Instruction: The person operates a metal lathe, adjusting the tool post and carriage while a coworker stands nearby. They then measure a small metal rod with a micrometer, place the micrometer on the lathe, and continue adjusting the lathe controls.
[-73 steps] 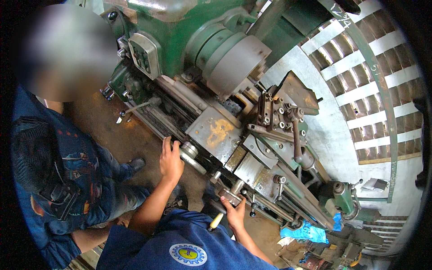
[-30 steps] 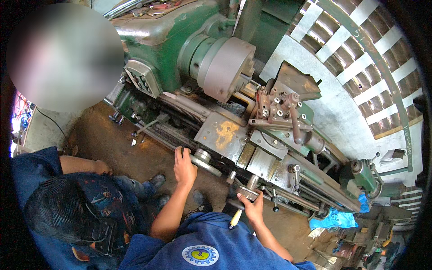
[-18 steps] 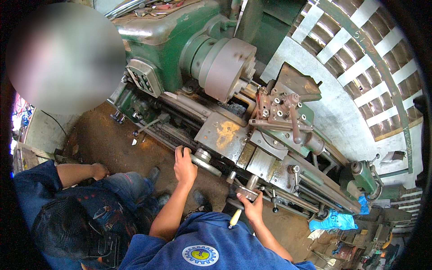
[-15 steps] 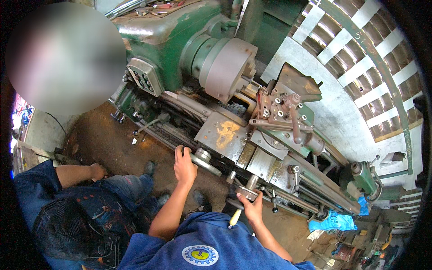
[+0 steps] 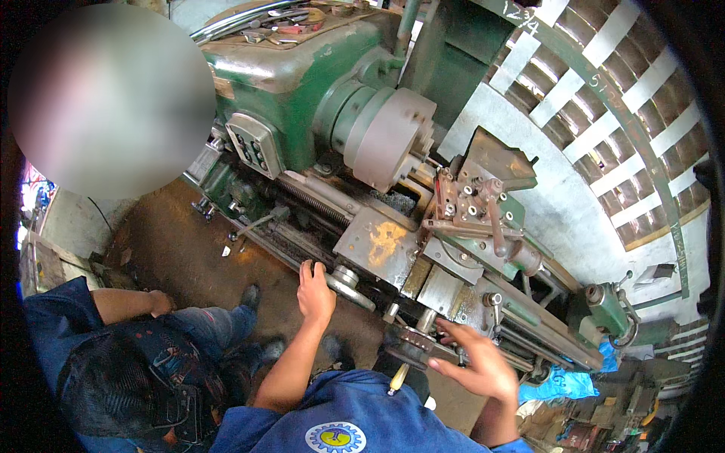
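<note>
A green metal lathe (image 5: 294, 64) stands before me. My left hand (image 5: 315, 293) is closed on the rim of the round metal carriage handwheel (image 5: 351, 291), at the front of the carriage. My right hand (image 5: 483, 366) is open, fingers apart, just right of the dark cross-slide handwheel (image 5: 408, 346). Its fingertips are close to that wheel; whether they touch it I cannot tell. A cream-coloured crank handle (image 5: 398, 379) sticks out from this wheel toward me. Beyond the carriage, the tool post (image 5: 468, 200) faces the large grey chuck (image 5: 389, 140).
At the left, a co-worker in a black cap (image 5: 106, 377) stands close to my left arm. Hand tools (image 5: 291, 23) lie on the headstock. The tailstock (image 5: 606, 309) is at the right end, near a blue plastic bag (image 5: 563, 383). A control lever (image 5: 257, 224) juts out at the front.
My right hand has let go of the cross-slide handwheel and moved right, opening its fingers. That wheel's crank handle has shifted slightly. My left hand stays on the carriage handwheel.
</note>
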### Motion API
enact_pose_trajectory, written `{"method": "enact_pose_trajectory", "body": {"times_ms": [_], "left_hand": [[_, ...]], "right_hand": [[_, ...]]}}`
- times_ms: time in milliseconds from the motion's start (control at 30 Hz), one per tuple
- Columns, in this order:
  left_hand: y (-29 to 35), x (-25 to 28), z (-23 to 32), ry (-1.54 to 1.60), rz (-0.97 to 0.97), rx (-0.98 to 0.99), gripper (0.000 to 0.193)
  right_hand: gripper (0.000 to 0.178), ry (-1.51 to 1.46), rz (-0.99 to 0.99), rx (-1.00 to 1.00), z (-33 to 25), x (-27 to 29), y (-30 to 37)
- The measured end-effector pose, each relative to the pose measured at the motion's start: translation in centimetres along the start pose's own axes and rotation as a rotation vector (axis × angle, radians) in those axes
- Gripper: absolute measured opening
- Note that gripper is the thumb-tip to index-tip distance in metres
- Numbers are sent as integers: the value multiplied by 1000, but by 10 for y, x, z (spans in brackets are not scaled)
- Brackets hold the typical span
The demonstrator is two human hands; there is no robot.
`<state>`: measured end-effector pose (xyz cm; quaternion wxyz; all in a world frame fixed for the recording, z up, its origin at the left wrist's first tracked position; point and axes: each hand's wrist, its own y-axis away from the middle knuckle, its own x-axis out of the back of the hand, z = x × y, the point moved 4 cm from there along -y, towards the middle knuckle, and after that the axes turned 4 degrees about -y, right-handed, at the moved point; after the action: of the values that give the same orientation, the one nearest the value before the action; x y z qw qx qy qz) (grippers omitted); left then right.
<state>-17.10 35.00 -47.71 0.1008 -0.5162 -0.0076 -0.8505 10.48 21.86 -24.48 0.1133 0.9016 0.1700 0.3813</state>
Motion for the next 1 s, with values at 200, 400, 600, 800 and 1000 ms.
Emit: {"method": "enact_pose_trajectory", "body": {"times_ms": [200, 400, 600, 800, 1000], "left_hand": [[1, -5, -2, -20, 15, 2, 43], [2, -3, -4, -10, -2, -6, 45], [1, -3, -2, -43, -21, 15, 51], [2, -3, -2, -49, -46, 27, 51], [0, -7, -5, -44, -55, 24, 50]], "right_hand": [[24, 290, 581, 161, -95, 156, -63], [27, 677, 345, 109, -15, 210, -257], [33, 535, 190, 203, 32, 201, -322], [36, 551, 202, 169, 52, 191, -333], [38, 594, 143, 154, 51, 187, -335]]}}
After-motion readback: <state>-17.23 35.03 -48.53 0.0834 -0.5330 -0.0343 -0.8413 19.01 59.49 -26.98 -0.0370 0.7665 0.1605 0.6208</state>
